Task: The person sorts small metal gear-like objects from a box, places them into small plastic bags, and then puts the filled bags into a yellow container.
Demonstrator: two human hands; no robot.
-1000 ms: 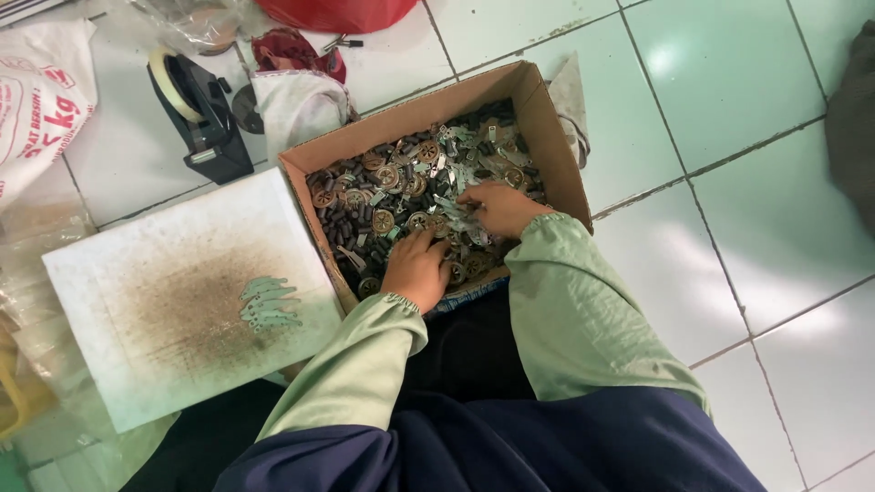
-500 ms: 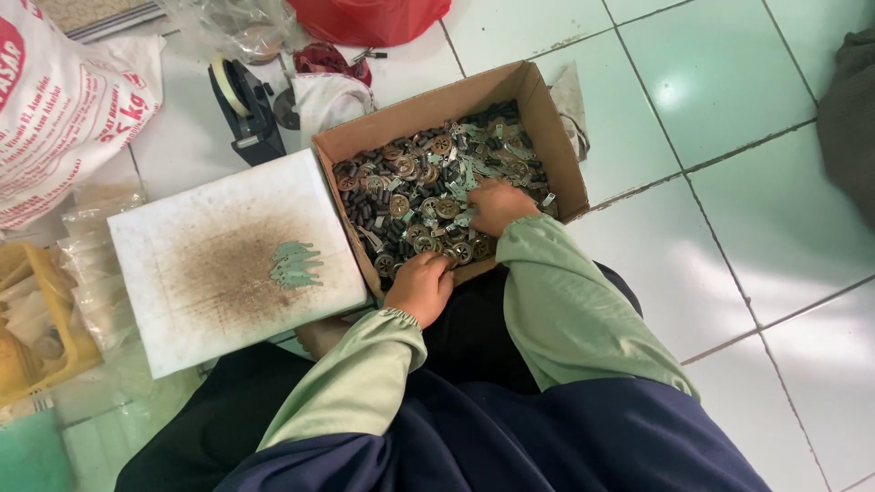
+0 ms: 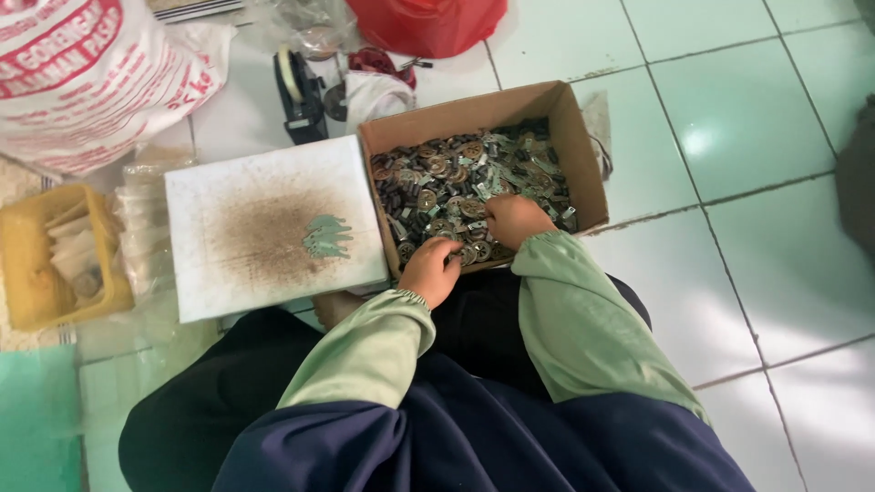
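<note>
Metal parts (image 3: 456,178), small, round and flat, mixed grey and brassy, fill a cardboard box (image 3: 570,137) on the tiled floor directly ahead of my knees. I am sitting on the floor and looking down on it.

Left hand (image 3: 430,271): at the box's near edge, toward its left corner, fingers curled down into the heap. I cannot tell whether it has pinched a piece; the fingertips are buried among the parts.

Right hand (image 3: 515,219): further into the box, near the middle of the near half, knuckles up, fingers bent into the pile. Again I cannot tell if anything is held.

Key relation: the heap lies under and beyond both hands, spreading away from me. The box's long axis runs left to right across my view, tilted a little, its right end further from me. The right hand is nearer the bulk of the parts; the left sits at the rim, nearer the white board (image 3: 273,223).

That board lies just left of the box, touching or nearly touching its left wall, its centre stained brown. A small cluster of pale green flat pieces (image 3: 325,237) rests on it near its right edge, close to the left hand.

Around: tape dispenser (image 3: 299,91) behind the board, yellow tray (image 3: 46,260) far left, printed white sack (image 3: 82,73) top left, red bag (image 3: 424,23) at top.
</note>
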